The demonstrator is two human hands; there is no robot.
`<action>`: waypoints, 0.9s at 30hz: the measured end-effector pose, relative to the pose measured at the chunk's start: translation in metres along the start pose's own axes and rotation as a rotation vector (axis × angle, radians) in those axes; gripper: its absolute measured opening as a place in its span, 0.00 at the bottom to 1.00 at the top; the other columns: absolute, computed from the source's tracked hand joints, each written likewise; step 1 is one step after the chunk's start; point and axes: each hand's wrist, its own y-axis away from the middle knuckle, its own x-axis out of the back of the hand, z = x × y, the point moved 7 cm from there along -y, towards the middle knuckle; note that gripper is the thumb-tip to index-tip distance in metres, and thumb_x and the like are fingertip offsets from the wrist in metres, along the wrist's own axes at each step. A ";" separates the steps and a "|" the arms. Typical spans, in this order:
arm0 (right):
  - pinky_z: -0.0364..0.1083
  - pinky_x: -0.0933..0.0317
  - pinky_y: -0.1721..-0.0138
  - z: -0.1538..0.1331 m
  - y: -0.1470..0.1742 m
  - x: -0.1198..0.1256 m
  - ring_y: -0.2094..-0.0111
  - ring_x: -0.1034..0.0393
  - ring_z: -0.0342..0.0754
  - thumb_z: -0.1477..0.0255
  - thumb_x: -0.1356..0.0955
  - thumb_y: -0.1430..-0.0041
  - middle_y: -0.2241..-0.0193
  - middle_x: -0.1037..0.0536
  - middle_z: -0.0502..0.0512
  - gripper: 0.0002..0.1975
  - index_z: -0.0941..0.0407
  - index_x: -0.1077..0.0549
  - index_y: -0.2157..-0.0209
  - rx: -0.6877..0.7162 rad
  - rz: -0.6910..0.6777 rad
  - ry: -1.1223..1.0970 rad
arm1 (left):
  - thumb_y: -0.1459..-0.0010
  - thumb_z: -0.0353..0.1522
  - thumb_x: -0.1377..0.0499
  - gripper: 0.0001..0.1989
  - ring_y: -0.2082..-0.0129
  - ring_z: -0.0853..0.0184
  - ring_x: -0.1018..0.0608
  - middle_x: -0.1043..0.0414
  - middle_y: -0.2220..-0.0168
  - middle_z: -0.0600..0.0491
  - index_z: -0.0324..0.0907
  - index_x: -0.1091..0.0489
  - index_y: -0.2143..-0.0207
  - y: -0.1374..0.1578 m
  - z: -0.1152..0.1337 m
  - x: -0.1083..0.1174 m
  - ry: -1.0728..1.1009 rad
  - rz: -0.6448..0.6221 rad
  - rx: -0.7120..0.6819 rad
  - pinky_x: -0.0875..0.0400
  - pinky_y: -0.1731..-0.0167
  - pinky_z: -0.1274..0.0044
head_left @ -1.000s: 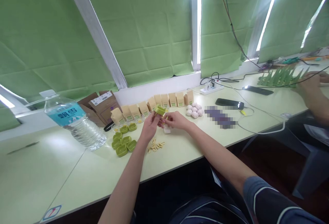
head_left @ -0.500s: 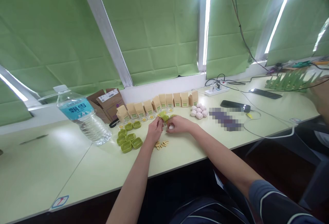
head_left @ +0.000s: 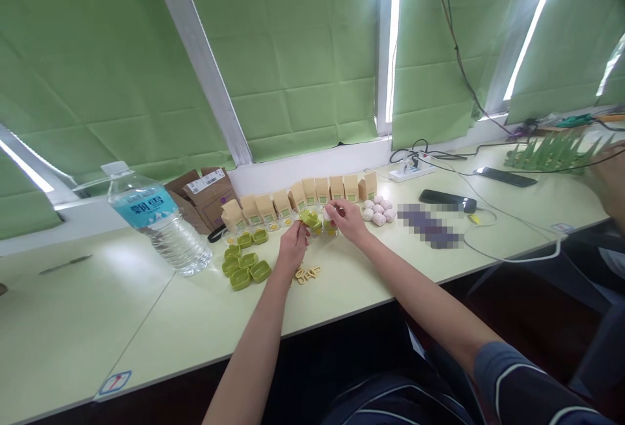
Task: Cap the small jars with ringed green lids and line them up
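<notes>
My left hand (head_left: 293, 246) pinches a small green tray (head_left: 309, 218) just above the pale green table (head_left: 195, 321). My right hand (head_left: 344, 218) is raised beside it, fingers closed on a small white item that I cannot make out. A cluster of green trays (head_left: 245, 262) lies left of my left hand. Small yellow rings (head_left: 306, 274) lie below my hands. A row of tan boxes (head_left: 297, 200) stands behind. White pebble-like pieces (head_left: 377, 211) sit to the right.
A large water bottle (head_left: 156, 220) lies at the left beside brown cardboard boxes (head_left: 202, 194). A power strip (head_left: 409, 170), two phones (head_left: 446, 201) and cables lie at the right. Another person's hand (head_left: 608, 178) is at the far right.
My right hand has lifted off the table and moved up toward the row of boxes. My left hand stays put with the green tray.
</notes>
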 end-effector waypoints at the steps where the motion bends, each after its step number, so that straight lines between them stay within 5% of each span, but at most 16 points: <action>1: 0.42 0.38 0.74 0.001 0.000 -0.002 0.77 0.31 0.43 0.54 0.38 0.36 0.71 0.24 0.53 0.20 0.56 0.26 0.66 -0.015 -0.013 -0.037 | 0.33 0.40 0.54 0.15 0.76 0.70 0.29 0.29 0.72 0.55 0.44 0.35 0.68 0.000 0.000 0.000 0.007 -0.005 0.001 0.36 0.69 0.76; 9: 0.41 0.35 0.76 0.006 0.002 -0.013 0.76 0.27 0.43 0.51 0.40 0.35 0.69 0.24 0.51 0.23 0.54 0.28 0.54 -0.062 -0.130 -0.135 | 0.34 0.41 0.53 0.17 0.74 0.68 0.30 0.33 0.77 0.56 0.43 0.34 0.72 0.002 0.005 0.000 0.048 -0.012 -0.059 0.38 0.69 0.76; 17: 0.41 0.35 0.74 -0.003 0.008 -0.020 0.79 0.29 0.39 0.56 0.37 0.35 0.61 0.24 0.54 0.20 0.53 0.30 0.49 -0.020 -0.231 -0.101 | 0.38 0.43 0.46 0.17 0.76 0.69 0.33 0.33 0.78 0.54 0.42 0.34 0.74 0.000 0.002 0.003 0.358 0.007 -0.043 0.37 0.71 0.75; 23: 0.41 0.34 0.74 -0.006 0.008 -0.020 0.79 0.31 0.39 0.59 0.35 0.37 0.59 0.24 0.55 0.19 0.53 0.27 0.50 -0.003 -0.202 -0.080 | 0.46 0.41 0.38 0.13 0.71 0.71 0.29 0.30 0.62 0.50 0.40 0.27 0.68 -0.004 -0.006 0.010 0.537 0.142 0.009 0.30 0.70 0.75; 27: 0.42 0.33 0.72 -0.008 0.008 -0.020 0.76 0.32 0.40 0.60 0.34 0.38 0.59 0.23 0.56 0.17 0.54 0.25 0.53 0.028 -0.194 -0.075 | 0.47 0.40 0.37 0.13 0.71 0.71 0.28 0.29 0.65 0.51 0.39 0.27 0.68 -0.005 -0.013 0.009 0.576 0.150 0.065 0.28 0.67 0.76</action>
